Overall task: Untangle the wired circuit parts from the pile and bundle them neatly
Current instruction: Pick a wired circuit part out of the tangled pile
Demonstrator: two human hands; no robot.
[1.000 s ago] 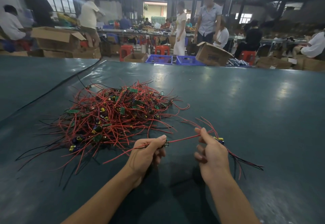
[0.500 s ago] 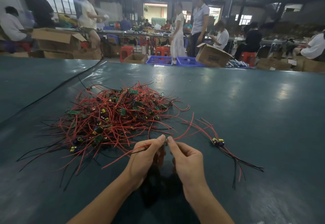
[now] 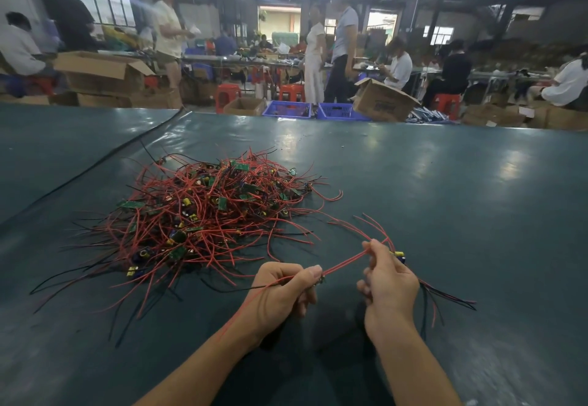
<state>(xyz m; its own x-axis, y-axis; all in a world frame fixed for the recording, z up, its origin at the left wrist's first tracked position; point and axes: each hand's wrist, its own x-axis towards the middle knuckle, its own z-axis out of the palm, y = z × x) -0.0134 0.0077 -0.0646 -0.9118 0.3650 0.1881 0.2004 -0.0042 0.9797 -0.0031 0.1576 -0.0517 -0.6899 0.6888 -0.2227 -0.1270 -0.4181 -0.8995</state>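
Observation:
A tangled pile of wired circuit parts [image 3: 203, 211], red and black wires with small green boards, lies on the dark green table [image 3: 445, 198] left of centre. My left hand [image 3: 283, 294] pinches one circuit part [image 3: 321, 279] between thumb and fingers, its red and black wires trailing back to the left. From it a red wire [image 3: 346, 262] runs taut up to my right hand [image 3: 389, 281], which pinches it by the fingertips. Just behind my right hand lies a small bundle of sorted parts [image 3: 399, 254], its dark wire ends [image 3: 445, 299] fanning out to the right.
Past the table's far edge stand cardboard boxes [image 3: 381, 100], blue crates [image 3: 288, 109] and red stools [image 3: 227, 95]. Several people sit or stand at benches further back. A dark seam [image 3: 105, 159] runs diagonally across the table at the left.
My right hand has moved right from beside my left hand, drawing the red wire out taut. My left hand has kept its pinch on the part and stayed near the same place.

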